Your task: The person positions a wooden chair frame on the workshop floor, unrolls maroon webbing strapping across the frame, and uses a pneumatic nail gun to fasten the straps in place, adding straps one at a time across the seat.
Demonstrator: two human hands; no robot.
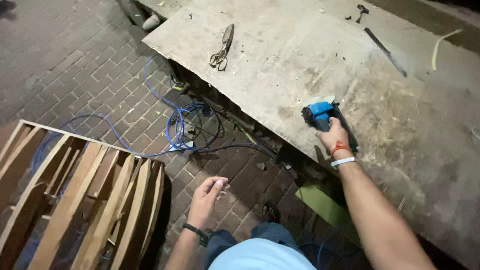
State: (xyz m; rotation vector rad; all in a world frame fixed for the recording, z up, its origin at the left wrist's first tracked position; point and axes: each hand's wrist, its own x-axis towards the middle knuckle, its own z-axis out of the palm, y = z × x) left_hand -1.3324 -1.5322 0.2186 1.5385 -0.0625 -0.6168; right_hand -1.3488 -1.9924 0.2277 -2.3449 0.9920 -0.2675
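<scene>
My right hand [333,137] reaches up onto a worn plywood worktop [300,55] and grips a blue and black pneumatic nail gun [320,114] lying near the board's front edge. My left hand [207,196] hangs free over the brick floor, fingers loosely curled, holding nothing. It is nearest to the curved wooden frame [80,195] of slats standing at the lower left.
A pair of scissors [222,47] lies on the worktop at the back. A blue air hose [182,127] coils on the brick floor under the board's edge. A dark strip [385,51] and scraps lie on the far right. A green sheet [325,205] is under the table.
</scene>
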